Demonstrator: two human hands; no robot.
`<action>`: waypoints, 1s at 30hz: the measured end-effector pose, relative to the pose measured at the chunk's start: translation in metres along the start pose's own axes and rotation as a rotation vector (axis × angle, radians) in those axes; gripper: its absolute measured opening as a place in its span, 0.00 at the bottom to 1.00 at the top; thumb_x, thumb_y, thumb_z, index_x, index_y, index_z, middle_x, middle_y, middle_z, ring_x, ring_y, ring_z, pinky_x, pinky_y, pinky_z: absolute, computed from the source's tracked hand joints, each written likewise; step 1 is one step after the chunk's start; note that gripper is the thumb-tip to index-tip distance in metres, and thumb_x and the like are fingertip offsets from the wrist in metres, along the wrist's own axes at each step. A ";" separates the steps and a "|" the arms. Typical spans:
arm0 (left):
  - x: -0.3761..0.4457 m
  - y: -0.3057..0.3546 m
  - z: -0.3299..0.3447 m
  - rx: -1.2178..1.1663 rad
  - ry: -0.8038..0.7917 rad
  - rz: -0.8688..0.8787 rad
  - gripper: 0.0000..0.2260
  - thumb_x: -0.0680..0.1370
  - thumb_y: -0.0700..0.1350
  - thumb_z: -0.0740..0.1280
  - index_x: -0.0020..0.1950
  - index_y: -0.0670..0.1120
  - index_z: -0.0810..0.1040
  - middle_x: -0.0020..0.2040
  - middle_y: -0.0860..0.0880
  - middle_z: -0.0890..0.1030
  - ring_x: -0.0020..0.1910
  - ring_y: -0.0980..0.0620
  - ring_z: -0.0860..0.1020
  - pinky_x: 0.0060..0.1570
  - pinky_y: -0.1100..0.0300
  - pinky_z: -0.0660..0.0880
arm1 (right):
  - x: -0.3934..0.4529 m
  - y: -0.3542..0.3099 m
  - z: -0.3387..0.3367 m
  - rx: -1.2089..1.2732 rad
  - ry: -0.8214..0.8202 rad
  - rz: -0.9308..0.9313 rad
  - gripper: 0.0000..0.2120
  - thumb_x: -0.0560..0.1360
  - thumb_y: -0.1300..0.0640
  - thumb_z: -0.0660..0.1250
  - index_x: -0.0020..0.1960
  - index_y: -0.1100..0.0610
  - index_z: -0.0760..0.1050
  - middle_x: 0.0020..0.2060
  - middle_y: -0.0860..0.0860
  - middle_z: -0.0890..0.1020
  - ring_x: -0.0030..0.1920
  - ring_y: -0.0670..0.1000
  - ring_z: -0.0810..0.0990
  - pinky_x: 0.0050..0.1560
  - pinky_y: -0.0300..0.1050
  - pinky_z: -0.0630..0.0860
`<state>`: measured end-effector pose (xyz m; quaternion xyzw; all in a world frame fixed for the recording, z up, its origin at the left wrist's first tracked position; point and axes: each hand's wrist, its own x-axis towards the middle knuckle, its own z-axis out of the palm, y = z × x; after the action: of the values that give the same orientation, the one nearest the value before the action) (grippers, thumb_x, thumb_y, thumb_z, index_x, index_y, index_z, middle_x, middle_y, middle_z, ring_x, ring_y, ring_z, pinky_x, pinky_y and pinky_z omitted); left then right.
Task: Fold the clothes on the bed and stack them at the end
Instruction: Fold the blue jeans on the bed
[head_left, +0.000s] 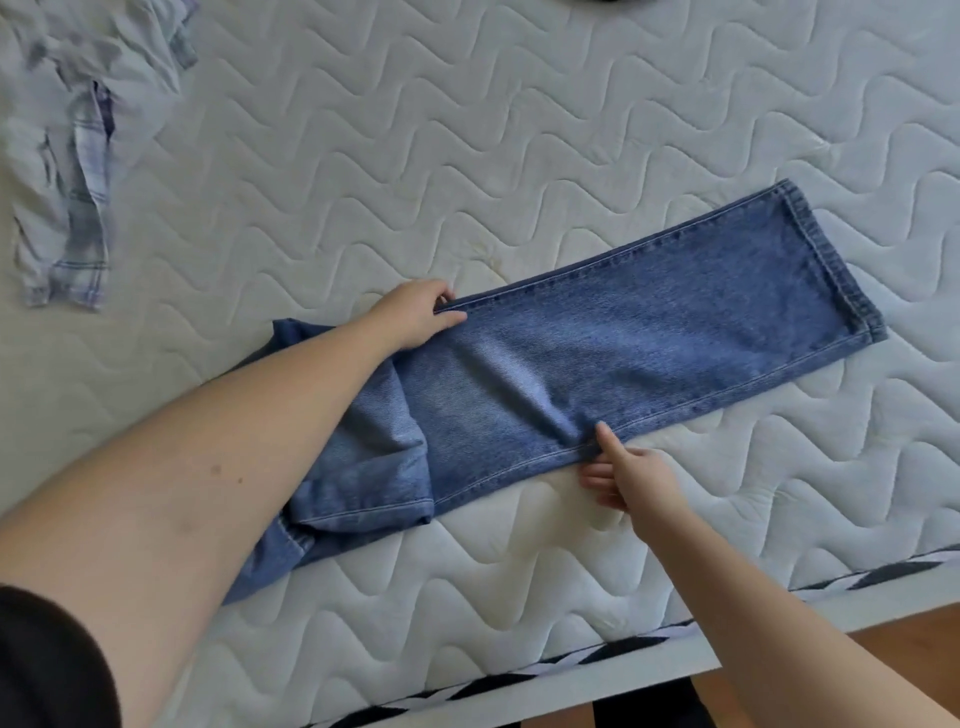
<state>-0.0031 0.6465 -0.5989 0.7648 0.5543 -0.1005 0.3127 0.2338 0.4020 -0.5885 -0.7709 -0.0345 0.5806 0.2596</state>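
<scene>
Left hand (415, 314) pinches the far seam of the jeans (649, 343), thumb on top of the denim, other fingers tucked at the edge. Right hand (631, 475) pinches the near seam, thumb on the fabric and the other fingers curled just below the edge on the mattress (519, 130). We see both bare forearms reaching in from the bottom of the view, the left one crossing over the bunched waist end of the jeans. We note the jeans lie on the mattress near its front edge, legs laid one on the other and running out flat to the right, hems at the far right. Waist end at the left is rumpled and partly folded over. Pale plaid shirt (78, 156) lies crumpled at the top left of the mattress, well apart from the jeans. Black sleeve (47, 670) shows at the bottom left. Wooden floor (904, 660) shows at the bottom right, beyond the mattress's striped border.
</scene>
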 end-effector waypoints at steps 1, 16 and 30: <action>0.002 0.006 0.001 -0.019 -0.009 0.022 0.17 0.76 0.55 0.70 0.60 0.48 0.77 0.54 0.50 0.78 0.49 0.52 0.73 0.50 0.59 0.69 | 0.002 -0.002 -0.005 0.047 0.037 -0.019 0.22 0.75 0.41 0.69 0.44 0.63 0.79 0.33 0.57 0.85 0.31 0.52 0.85 0.24 0.38 0.74; 0.028 0.059 0.015 -0.006 0.092 0.012 0.07 0.78 0.47 0.68 0.54 0.46 0.77 0.53 0.46 0.78 0.52 0.46 0.76 0.48 0.56 0.70 | 0.033 -0.023 -0.056 -0.046 0.071 -0.052 0.19 0.78 0.47 0.67 0.40 0.63 0.78 0.27 0.54 0.83 0.24 0.49 0.80 0.22 0.37 0.73; 0.098 0.185 0.035 -0.003 0.084 0.081 0.08 0.75 0.43 0.70 0.54 0.49 0.79 0.53 0.46 0.81 0.48 0.46 0.77 0.44 0.58 0.68 | 0.074 -0.060 -0.135 0.301 0.214 -0.126 0.07 0.78 0.61 0.68 0.42 0.59 0.73 0.35 0.55 0.81 0.26 0.44 0.82 0.24 0.35 0.74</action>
<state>0.2075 0.6680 -0.6075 0.7898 0.5356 -0.0545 0.2940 0.3958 0.4315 -0.6015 -0.7769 0.0324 0.4766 0.4102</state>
